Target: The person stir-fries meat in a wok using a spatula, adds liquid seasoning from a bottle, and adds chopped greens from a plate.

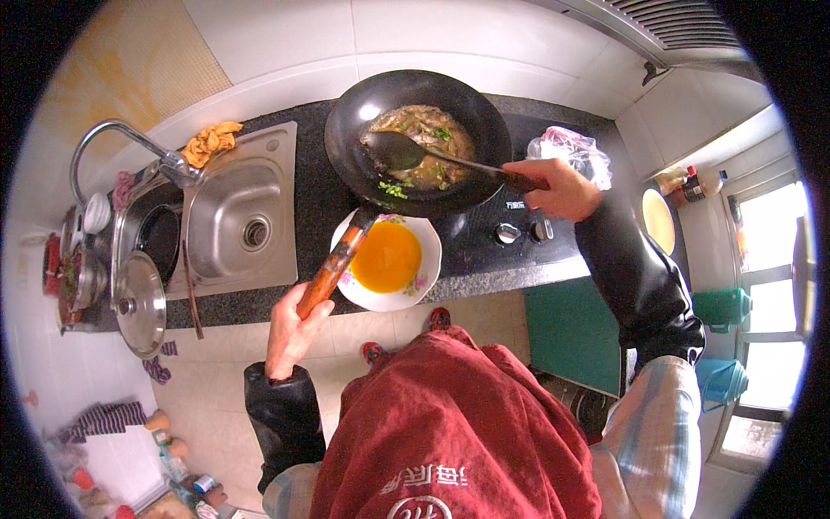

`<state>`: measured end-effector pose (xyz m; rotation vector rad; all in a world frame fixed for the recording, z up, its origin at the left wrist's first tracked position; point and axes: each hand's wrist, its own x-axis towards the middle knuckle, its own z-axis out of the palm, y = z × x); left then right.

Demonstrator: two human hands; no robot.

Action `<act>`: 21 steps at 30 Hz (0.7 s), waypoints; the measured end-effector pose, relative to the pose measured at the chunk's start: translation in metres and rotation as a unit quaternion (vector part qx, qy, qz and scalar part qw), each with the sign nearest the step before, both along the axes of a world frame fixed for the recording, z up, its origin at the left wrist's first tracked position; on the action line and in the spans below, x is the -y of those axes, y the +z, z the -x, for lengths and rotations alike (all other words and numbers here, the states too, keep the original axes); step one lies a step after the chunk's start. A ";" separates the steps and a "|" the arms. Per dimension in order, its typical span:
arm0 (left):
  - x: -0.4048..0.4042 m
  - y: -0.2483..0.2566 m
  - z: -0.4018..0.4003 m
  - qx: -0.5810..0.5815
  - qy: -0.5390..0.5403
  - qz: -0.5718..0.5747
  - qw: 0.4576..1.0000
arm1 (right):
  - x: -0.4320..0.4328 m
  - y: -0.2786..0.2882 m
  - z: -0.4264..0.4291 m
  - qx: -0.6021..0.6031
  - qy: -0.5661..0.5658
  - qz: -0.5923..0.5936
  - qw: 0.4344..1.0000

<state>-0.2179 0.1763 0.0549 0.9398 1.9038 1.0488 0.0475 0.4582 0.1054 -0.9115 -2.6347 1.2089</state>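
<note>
My left hand (295, 327) is closed around the wooden handle (334, 269) of a black wok (493, 143) on the stove. In my right hand (563, 188) is the handle of a dark ladle (394, 150), its bowl lying in the wok over a brothy stew (431, 126) with chopped greens. Under the wok handle, at the counter's front edge, stands a white floral bowl (428, 250) of orange-yellow liquid, perhaps beaten egg. Some chopped greens cling to the wok's near inner wall.
Left of the wok is a steel sink (220, 227) with a faucet (120, 126) and an orange cloth (211, 143). A glass lid (141, 305) leans near its front. Plastic bags (570, 149) lie right of the wok, above the stove knobs (509, 233).
</note>
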 end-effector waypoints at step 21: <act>0.013 0.006 0.013 -0.028 0.027 0.041 0.998 | -0.011 -0.002 0.044 0.015 -0.016 -0.237 0.971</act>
